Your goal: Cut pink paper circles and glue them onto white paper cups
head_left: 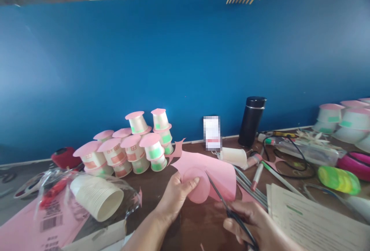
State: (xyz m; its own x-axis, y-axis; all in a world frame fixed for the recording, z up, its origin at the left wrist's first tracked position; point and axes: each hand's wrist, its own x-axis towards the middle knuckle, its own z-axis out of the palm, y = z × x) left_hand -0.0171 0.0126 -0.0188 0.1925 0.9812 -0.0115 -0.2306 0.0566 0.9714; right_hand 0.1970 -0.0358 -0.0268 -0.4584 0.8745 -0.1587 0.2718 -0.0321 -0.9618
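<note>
My left hand (170,197) pinches pink paper, with the thumb on top of a round pink disc (199,193). Behind the disc spreads a larger, curling pink sheet (224,172) with a ragged left corner. Whether disc and sheet are joined cannot be made out. In my right hand (254,220) is a pair of scissors (216,190) with dark handles. Its blades point up and left, along the disc's right edge and over the sheet. How far apart the blades are is unclear. A pink offcut (178,149) lies beyond the sheet.
Paper-cup towers with pink lids (133,143) stand back left, others (331,116) far right. Bagged cups (98,199) lie left. A black flask (252,122), a paper cup (232,157), markers (258,176), printed sheets (312,216) and a cable (308,162) crowd the right. A blue partition (185,62) rises behind.
</note>
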